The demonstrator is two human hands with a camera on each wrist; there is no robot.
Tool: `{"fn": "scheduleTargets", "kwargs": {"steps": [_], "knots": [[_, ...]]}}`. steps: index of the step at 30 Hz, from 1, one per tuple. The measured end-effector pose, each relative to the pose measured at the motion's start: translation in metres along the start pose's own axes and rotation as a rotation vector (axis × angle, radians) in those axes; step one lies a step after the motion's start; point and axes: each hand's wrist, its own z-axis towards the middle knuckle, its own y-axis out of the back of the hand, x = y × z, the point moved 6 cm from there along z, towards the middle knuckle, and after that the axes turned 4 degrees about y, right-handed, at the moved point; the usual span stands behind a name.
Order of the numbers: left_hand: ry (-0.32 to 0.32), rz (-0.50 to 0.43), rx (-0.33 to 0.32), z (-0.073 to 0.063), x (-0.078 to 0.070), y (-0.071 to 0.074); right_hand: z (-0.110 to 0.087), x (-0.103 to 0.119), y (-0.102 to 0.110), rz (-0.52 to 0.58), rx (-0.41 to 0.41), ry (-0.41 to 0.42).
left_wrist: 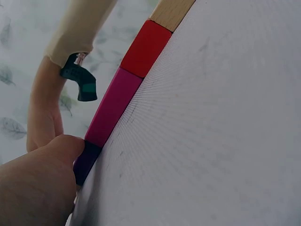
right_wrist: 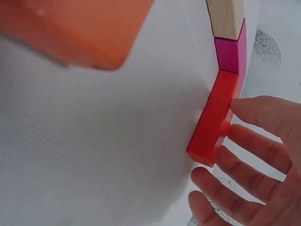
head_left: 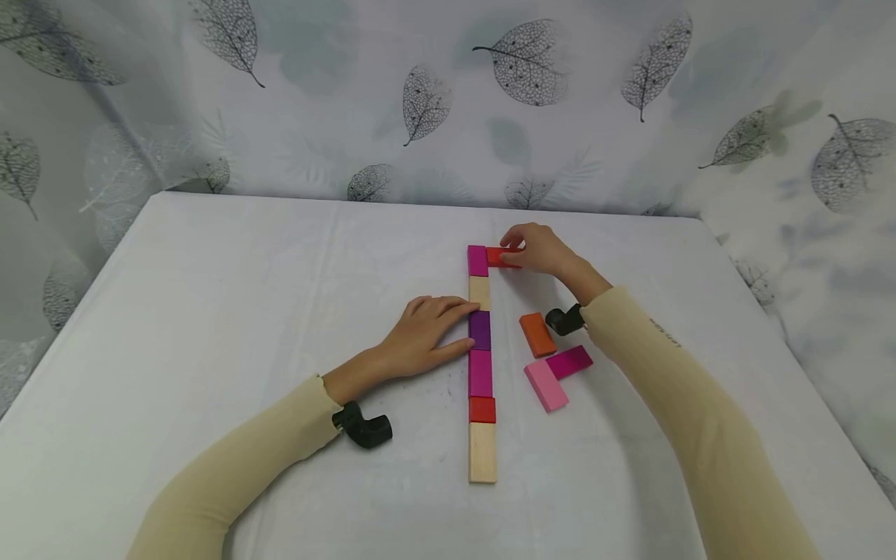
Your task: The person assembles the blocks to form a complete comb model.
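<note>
A straight row of wooden blocks runs toward the person: magenta (head_left: pixel 477 261), plain wood (head_left: pixel 479 289), purple (head_left: pixel 480 330), magenta (head_left: pixel 480 373), red (head_left: pixel 482 410) and plain wood (head_left: pixel 482 453). My left hand (head_left: pixel 427 334) lies at the row's left side, its extended thumb and fingers touching around the purple block. At the far end, a long red block (right_wrist: pixel 212 117) sits crosswise against the magenta one. Over it is my right hand (head_left: pixel 535 247), thumb and fingertips at its top edge, fingers loosely spread in the right wrist view.
Right of the row lie an orange block (head_left: pixel 537 334), a magenta block (head_left: pixel 569 362) and a pink block (head_left: pixel 546 385), the last two touching. They rest on a white-covered table (head_left: pixel 280 272). A leaf-patterned curtain (head_left: pixel 315 101) hangs behind the table.
</note>
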Motion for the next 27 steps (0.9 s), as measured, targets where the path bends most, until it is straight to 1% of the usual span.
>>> {"fn": "scheduleTargets", "kwargs": {"steps": [4,7,15,22,27], "knots": [[0.003,0.007,-0.004,0.0,0.001,0.0,0.002,0.001,0.001,0.011,-0.008,0.01],[0.005,0.01,0.0,0.0,0.001,0.0,0.005,0.004,0.0,0.022,-0.019,0.042],[-0.011,0.003,-0.006,0.0,0.0,0.001,0.009,0.014,-0.01,-0.02,0.018,0.116],[-0.008,0.007,-0.007,0.0,-0.001,0.001,0.01,0.018,-0.012,-0.02,0.01,0.134],[-0.011,0.011,-0.012,0.0,-0.001,0.001,0.011,0.018,-0.013,-0.022,0.02,0.146]]}}
